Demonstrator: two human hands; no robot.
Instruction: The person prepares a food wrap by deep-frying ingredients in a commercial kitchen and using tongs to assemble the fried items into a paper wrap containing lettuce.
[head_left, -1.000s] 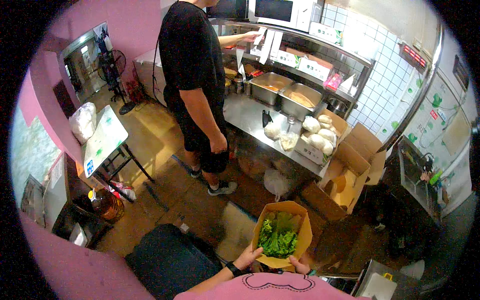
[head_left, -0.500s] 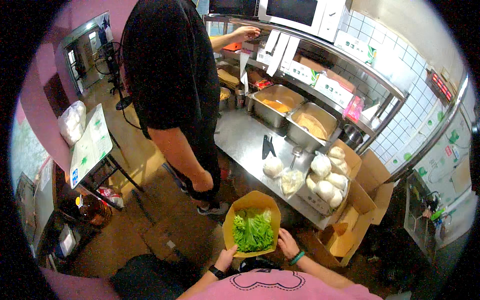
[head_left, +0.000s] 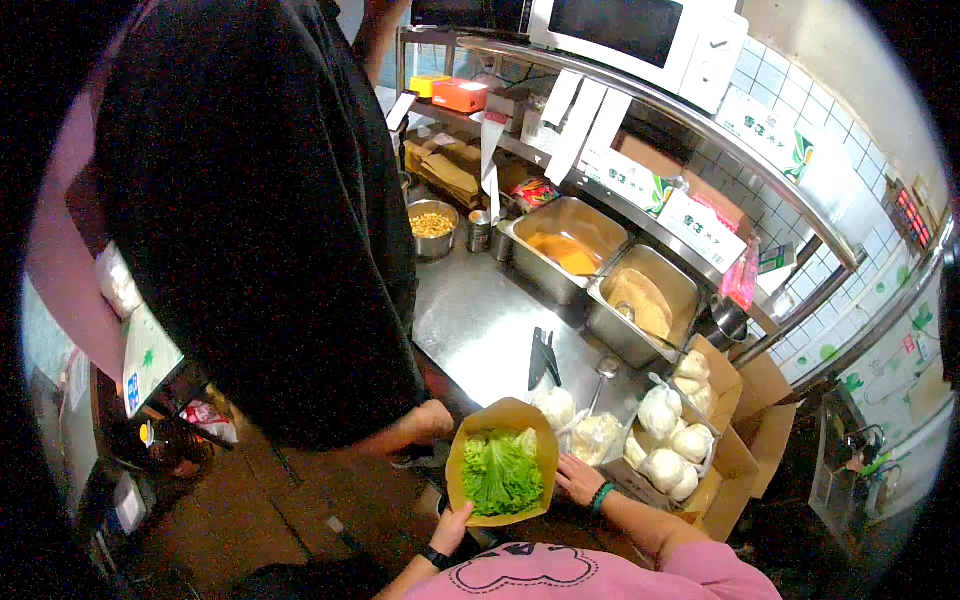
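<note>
Out in front of me, both my hands hold a brown paper container with leafy green lettuce in it. My left hand grips its near left corner, the thumb lying over the rim. My right hand is pressed against its right side, with the fingers partly hidden. On the steel counter just beyond lie black tongs, a ladle and white plastic-bagged items.
A co-worker in black stands close at the left. Two deep steel pans, one holding orange sauce, sit on the counter beside a steel bowl of yellow bits. Bagged white items fill a cardboard box. A microwave tops the shelf.
My view has shifted toward the counter, and the container is now nearer its edge. The co-worker looms larger, with one hand now close to the container. My hands keep their hold.
</note>
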